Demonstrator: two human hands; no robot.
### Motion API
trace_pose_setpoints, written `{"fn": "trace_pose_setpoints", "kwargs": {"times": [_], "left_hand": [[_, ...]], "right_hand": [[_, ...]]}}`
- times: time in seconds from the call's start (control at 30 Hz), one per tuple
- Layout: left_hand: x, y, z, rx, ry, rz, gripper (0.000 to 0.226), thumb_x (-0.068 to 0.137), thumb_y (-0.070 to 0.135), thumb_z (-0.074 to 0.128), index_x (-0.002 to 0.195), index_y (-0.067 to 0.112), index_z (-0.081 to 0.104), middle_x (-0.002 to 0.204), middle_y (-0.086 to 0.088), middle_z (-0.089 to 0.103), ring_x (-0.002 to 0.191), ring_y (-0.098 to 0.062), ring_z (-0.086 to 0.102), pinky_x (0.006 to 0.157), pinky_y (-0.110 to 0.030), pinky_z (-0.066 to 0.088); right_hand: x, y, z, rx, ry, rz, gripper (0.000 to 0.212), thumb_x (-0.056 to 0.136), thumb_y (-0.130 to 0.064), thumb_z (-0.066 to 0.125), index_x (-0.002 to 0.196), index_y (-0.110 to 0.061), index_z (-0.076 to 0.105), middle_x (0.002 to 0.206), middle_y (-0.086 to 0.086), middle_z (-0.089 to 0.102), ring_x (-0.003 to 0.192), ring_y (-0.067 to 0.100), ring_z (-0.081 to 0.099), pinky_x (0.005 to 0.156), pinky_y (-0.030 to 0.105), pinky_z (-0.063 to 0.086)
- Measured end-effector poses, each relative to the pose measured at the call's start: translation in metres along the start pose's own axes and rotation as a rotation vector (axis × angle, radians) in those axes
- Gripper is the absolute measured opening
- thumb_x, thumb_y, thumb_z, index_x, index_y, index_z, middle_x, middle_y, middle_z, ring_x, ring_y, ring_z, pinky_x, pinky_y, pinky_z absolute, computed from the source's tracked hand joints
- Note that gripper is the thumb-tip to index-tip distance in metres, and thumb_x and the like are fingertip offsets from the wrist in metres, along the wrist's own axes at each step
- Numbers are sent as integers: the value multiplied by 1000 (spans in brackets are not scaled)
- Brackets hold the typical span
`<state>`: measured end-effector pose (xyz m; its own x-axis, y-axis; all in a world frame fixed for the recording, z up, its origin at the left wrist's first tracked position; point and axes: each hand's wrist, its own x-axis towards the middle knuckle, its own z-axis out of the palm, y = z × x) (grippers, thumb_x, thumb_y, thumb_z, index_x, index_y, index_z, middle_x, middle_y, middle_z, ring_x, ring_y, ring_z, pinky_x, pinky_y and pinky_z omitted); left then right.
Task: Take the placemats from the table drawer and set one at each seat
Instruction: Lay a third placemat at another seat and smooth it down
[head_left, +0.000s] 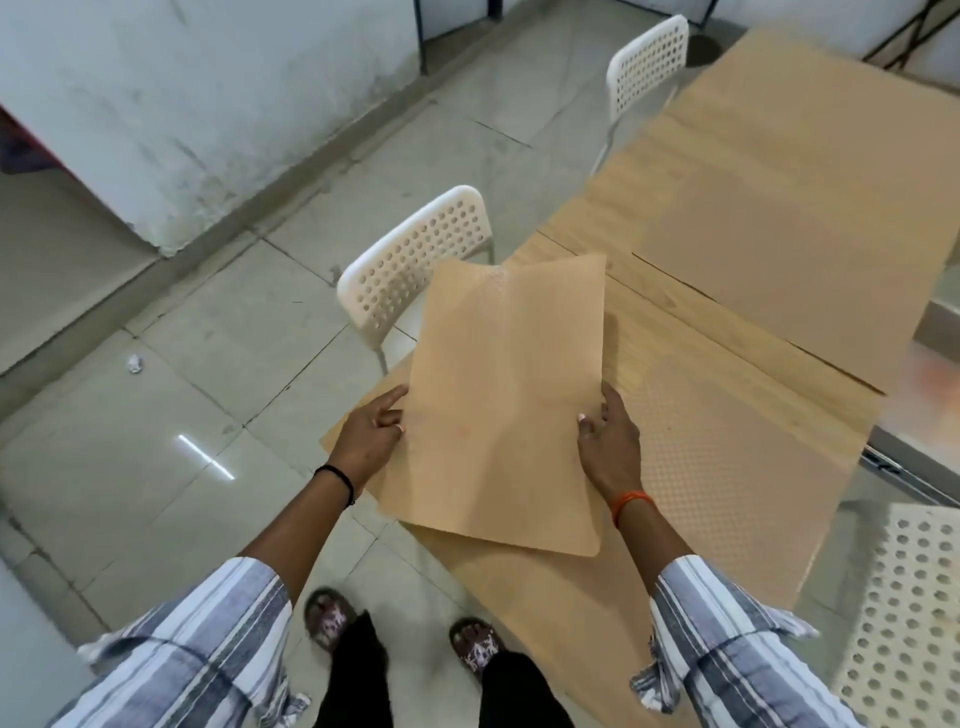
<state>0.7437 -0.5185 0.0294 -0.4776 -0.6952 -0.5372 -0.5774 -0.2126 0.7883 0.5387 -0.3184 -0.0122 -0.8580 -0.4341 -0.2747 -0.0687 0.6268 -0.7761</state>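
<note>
I hold tan placemats (501, 395) above the near left corner of the wooden table (613, 228); a second sheet's edge shows behind the top one. My left hand (371, 439) grips their left edge and my right hand (610, 441) grips the right edge. One placemat (737, 478) with a dotted texture lies flat on the table at the near right. Another placemat (789, 270) lies flat farther along the table.
A white perforated chair (415, 260) stands at the table's left side, a second one (647, 62) farther back. Part of a third chair (904, 623) shows at the lower right. A crumpled paper (134, 362) lies on the tiled floor. A metal drawer rail (883, 467) shows at the table's right edge.
</note>
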Motion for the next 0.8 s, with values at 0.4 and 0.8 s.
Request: {"fn": "trace_pose_setpoints", "kwargs": {"times": [0.4, 0.8], "left_hand": [[96, 14, -73, 662, -512, 256, 34, 93, 14, 51, 124, 12, 64, 122, -6, 65, 114, -21, 59, 98, -29, 46], [202, 93, -55, 948, -771, 834, 41, 94, 17, 55, 135, 14, 54, 142, -3, 51, 129, -20, 49, 103, -32, 41]], "right_hand": [[-53, -55, 95, -400, 204, 271, 80, 90, -26, 58, 155, -12, 13, 164, 9, 10, 149, 32, 10, 119, 50, 17], [-52, -98, 216, -419, 348, 406, 74, 93, -51, 44, 154, -17, 21, 165, 4, 6, 151, 31, 5, 120, 55, 7]]}}
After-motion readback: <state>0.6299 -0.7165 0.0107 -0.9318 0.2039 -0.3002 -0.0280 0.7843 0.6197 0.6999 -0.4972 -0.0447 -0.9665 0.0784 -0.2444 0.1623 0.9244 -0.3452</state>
